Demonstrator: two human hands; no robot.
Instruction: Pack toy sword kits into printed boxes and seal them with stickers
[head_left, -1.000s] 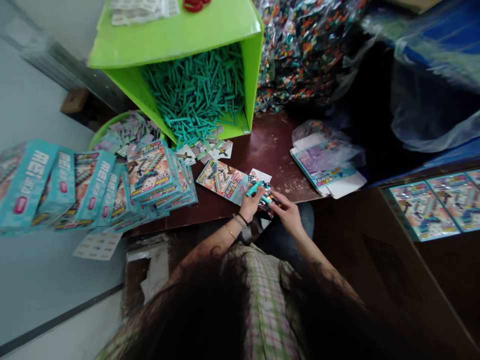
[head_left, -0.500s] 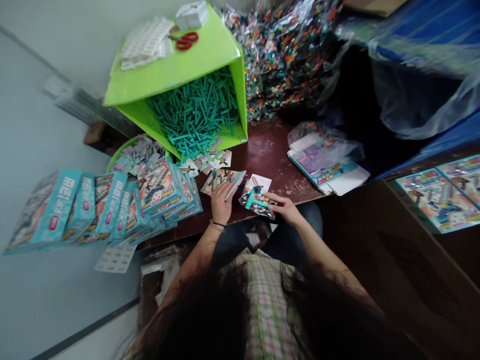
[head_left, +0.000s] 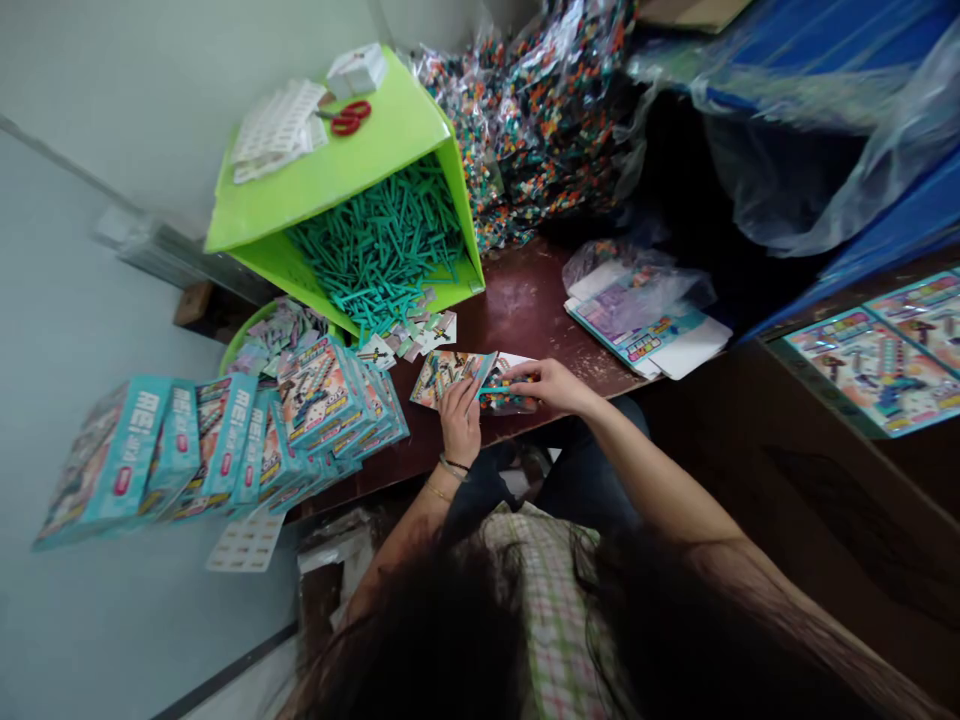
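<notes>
From the head camera we look down on a dark brown table [head_left: 525,300] with our two hands at its near edge. Our left hand [head_left: 460,420] presses on a printed flat box [head_left: 448,376], fingers curled over its open end. Our right hand [head_left: 546,384] holds a clear bag of small parts [head_left: 510,398] with fingers and thumb closed on it, the bag's end right at the box's opening; we cannot tell how far in it sits. A teal piece [head_left: 491,390] shows between the two hands.

Behind the box a bright green bin [head_left: 330,180] lies tipped on its side, its mouth facing us and filled with teal plastic sticks [head_left: 382,245] that spill toward the table. On its upper wall rest red scissors [head_left: 346,117], sheets of white labels [head_left: 279,125] and a small white box [head_left: 358,68]. Left of our hands a row of filled teal boxes [head_left: 225,440] leans, and a round green basin [head_left: 262,335] behind them holds loose printed cards. To the right on the table a clear plastic wrap holds a stack of flat cartons [head_left: 641,325]. Farther back, heaped clear bags of coloured bricks [head_left: 540,120] rise against blue plastic sheeting. At far right a brown carton [head_left: 825,480] holds finished boxes [head_left: 877,365] laid flat.
</notes>
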